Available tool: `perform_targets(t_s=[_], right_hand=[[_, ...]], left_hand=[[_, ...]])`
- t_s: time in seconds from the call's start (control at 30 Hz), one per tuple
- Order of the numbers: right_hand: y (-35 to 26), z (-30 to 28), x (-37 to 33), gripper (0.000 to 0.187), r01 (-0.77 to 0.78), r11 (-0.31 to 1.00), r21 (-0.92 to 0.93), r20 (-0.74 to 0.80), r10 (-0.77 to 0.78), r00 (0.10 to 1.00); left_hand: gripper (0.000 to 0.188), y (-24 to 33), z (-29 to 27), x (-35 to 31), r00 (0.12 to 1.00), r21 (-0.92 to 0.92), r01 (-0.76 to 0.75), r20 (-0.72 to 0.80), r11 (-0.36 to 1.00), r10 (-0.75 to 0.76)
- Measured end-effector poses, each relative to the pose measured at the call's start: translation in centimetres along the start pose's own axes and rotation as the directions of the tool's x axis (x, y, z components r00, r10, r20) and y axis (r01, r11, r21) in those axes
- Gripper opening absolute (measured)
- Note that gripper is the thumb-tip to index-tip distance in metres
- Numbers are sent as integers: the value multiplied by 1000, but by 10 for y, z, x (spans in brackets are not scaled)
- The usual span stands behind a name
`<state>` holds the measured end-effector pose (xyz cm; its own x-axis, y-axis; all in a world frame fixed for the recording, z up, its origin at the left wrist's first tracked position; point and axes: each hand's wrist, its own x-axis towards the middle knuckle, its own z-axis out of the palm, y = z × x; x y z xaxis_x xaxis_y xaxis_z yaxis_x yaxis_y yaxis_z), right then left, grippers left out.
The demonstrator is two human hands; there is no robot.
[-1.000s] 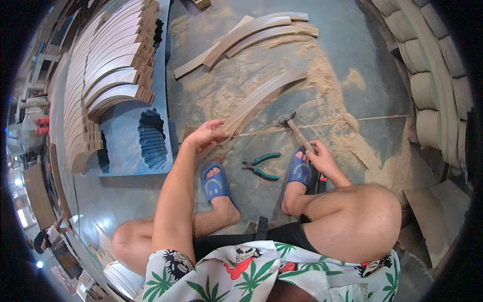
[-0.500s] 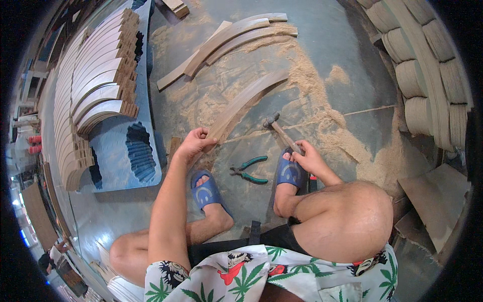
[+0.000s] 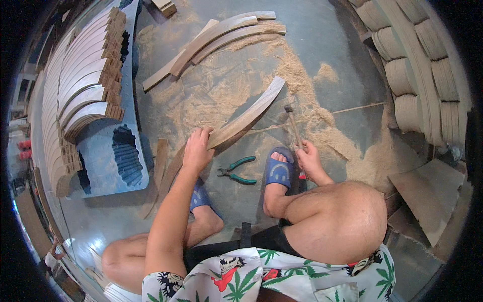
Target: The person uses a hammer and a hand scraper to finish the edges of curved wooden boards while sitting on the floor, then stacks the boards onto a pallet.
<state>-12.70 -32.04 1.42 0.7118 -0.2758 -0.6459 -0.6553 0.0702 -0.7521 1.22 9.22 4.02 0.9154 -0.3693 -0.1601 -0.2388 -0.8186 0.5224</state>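
- Wooden-handled hammer with a dark metal head [image 3: 294, 125] has swung to the right and stands steeper than half a second ago, and the long curved brown wooden strip [image 3: 244, 120] has rolled so its pale end face shows more (whole view drifted a bit too).

- What are the fingers doing?

- Left hand [image 3: 198, 151] is over the strip, fingers curled narrow around its edge. Right hand [image 3: 309, 161] has its fingers wrapped round the hammer handle. The strip slants across the grey floor, running from beyond the left hand back down past the wrist. Hammer head's near its far end, not touching.

- So how far along?

- Hard to call. I'd say this strip is mid-handling, with no hammer contact right now. Loose curved brown wooden strips [image 3: 214, 38] lie overlapping farther up the floor; I can't tell whether those are finished or waiting. Teal-handled pliers [image 3: 243, 179] lie open between the feet, not in use.

- Any containers?

- Closest thing is the blue plastic pallet [image 3: 100, 146] on the left. It carries tight rows of stacked curved wooden pieces [image 3: 80, 80], pale on their faces, with bare blue at the near end (plus dark ribbed openings). No box or bin that I can make out near the hands.
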Motion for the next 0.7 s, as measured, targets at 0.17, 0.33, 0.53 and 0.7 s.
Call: perform_targets(t_s=[0.17,0.33,0.53,0.7], right_hand=[[31,-16,12,36,395,910,-127,-148,-411,899],[-14,-5,-6,39,571,525,-631,121,-661,741],[-60,6,-6,40,568,305,-764,331,-570,752],[-59,1,4,41,596,430,-678,362,-510,780]], left_hand=[[74,8,21,-3,998,92,-54,21,994,53],[69,4,26,-14,1000,153,-14,3,988,14],[70,27,40,-6,994,182,-74,-60,980,87],[69,32,44,-10,995,143,-37,99,989,23]])
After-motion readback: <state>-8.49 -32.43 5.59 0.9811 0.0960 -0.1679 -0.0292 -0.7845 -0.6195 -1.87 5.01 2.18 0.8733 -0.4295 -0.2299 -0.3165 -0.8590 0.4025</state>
